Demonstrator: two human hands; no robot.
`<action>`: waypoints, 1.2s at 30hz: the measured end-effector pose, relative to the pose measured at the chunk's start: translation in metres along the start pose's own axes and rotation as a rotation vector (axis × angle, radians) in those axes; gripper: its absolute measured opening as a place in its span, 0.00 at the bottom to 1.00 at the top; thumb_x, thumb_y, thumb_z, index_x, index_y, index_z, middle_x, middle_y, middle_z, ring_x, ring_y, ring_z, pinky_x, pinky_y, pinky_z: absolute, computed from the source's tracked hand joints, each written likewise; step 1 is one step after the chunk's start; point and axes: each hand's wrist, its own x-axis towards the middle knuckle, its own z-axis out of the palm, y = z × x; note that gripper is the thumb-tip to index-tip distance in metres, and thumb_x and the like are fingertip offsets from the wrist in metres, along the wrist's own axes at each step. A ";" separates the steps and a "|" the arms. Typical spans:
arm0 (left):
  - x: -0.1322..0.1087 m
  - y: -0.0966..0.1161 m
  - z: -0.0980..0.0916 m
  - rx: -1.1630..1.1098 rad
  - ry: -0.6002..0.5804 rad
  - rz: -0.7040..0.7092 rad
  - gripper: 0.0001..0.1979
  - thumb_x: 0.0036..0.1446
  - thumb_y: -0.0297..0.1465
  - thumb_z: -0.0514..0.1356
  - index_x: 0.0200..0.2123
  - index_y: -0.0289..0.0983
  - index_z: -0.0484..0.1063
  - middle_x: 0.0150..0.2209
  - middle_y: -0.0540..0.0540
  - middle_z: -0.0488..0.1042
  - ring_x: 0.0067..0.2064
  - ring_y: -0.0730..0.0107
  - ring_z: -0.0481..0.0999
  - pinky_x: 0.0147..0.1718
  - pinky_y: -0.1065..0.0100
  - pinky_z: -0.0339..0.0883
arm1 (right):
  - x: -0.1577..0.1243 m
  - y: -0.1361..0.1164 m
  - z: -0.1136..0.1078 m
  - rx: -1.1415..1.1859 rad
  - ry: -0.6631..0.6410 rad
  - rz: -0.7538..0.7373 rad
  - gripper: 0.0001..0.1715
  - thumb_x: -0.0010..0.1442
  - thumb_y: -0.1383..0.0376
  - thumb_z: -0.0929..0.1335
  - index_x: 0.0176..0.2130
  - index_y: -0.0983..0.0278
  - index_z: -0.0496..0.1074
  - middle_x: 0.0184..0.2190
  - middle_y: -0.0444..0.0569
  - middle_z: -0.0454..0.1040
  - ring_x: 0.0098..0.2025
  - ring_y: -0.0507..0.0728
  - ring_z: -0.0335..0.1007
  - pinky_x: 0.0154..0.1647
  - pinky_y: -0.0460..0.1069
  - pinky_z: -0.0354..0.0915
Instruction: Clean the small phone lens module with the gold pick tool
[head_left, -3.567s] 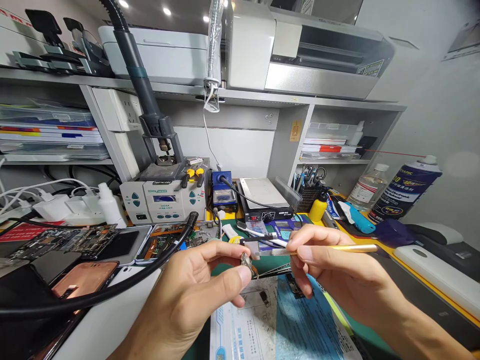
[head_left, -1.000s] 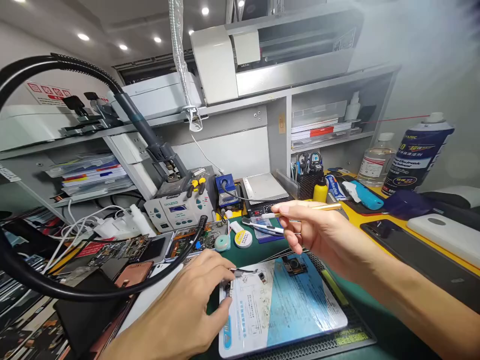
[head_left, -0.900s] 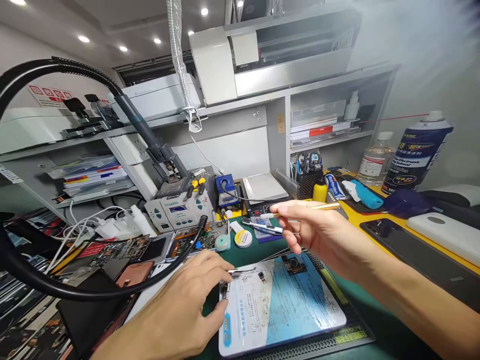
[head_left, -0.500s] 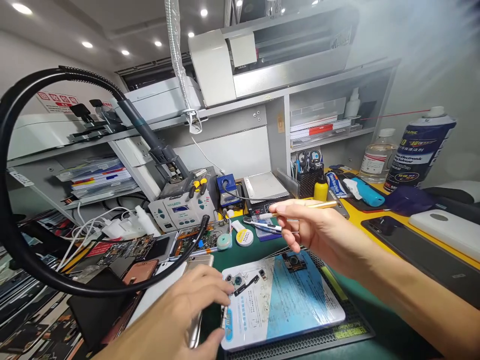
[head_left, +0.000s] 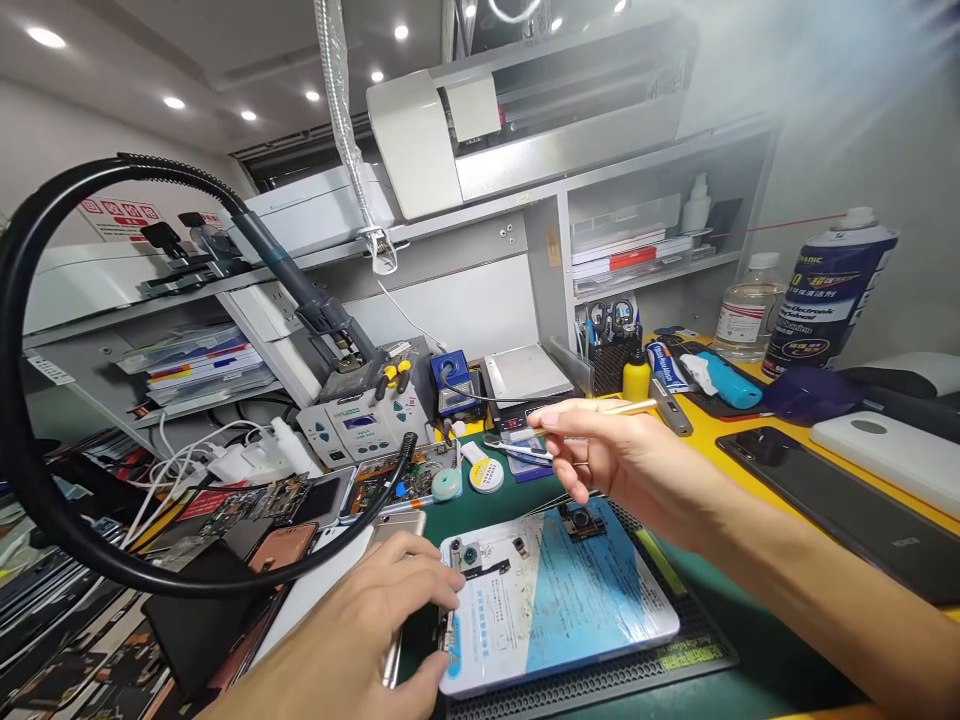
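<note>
My left hand (head_left: 375,625) rests low at the left edge of the blue and white work mat (head_left: 570,600), its fingers curled round an opened phone body (head_left: 397,640) lying on the green bench mat. A small camera module (head_left: 471,556) lies on the work mat just beyond the fingertips, and another black module (head_left: 579,520) sits at the mat's far edge. My right hand (head_left: 630,465) hovers above the mat, pinching gold tweezers (head_left: 600,412) that point left.
A black flexible hose (head_left: 90,560) loops across the left. A hot-air station (head_left: 364,420), a blue soldering stand (head_left: 450,378) and a hot plate (head_left: 525,375) stand behind. Spray can (head_left: 829,290), bottle (head_left: 739,318) and dark phones (head_left: 847,505) lie right; circuit boards (head_left: 255,500) left.
My left hand set the small part down on the work mat, then slid left and took hold of the phone body. My right hand stayed raised with the tweezers.
</note>
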 end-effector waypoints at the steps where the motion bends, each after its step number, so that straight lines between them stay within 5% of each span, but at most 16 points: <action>1: 0.000 -0.001 0.001 -0.007 -0.007 -0.011 0.17 0.53 0.23 0.60 0.46 0.43 0.76 0.52 0.42 0.76 0.58 0.55 0.75 0.58 0.56 0.71 | 0.000 0.001 0.000 0.000 -0.001 -0.001 0.05 0.68 0.66 0.70 0.40 0.67 0.76 0.27 0.39 0.74 0.22 0.48 0.69 0.21 0.43 0.65; 13: -0.003 -0.007 0.005 -0.071 0.005 -0.016 0.14 0.53 0.24 0.60 0.43 0.42 0.75 0.52 0.43 0.78 0.57 0.56 0.75 0.59 0.56 0.69 | 0.003 0.005 -0.005 -0.029 -0.001 0.008 0.06 0.69 0.65 0.70 0.41 0.67 0.75 0.28 0.39 0.74 0.22 0.48 0.70 0.21 0.43 0.67; 20: 0.003 -0.017 0.002 -0.157 0.049 -0.193 0.11 0.58 0.31 0.59 0.45 0.45 0.75 0.66 0.43 0.68 0.69 0.48 0.63 0.66 0.40 0.55 | 0.002 0.004 0.000 -0.054 0.008 0.042 0.07 0.70 0.65 0.70 0.40 0.67 0.75 0.27 0.39 0.73 0.21 0.48 0.69 0.20 0.43 0.66; 28: 0.022 -0.020 0.001 -0.217 0.019 -0.159 0.11 0.54 0.31 0.64 0.42 0.45 0.78 0.61 0.43 0.75 0.62 0.49 0.72 0.63 0.46 0.61 | 0.004 0.007 0.000 -0.073 0.010 0.047 0.07 0.70 0.65 0.70 0.39 0.67 0.75 0.27 0.39 0.73 0.22 0.48 0.70 0.20 0.43 0.66; 36: 0.016 -0.026 -0.002 -0.452 0.073 -0.178 0.10 0.53 0.29 0.66 0.40 0.44 0.80 0.61 0.42 0.75 0.64 0.43 0.68 0.66 0.38 0.51 | 0.004 0.004 0.000 -0.061 0.017 0.037 0.07 0.70 0.65 0.70 0.39 0.67 0.75 0.27 0.39 0.73 0.21 0.48 0.69 0.19 0.42 0.65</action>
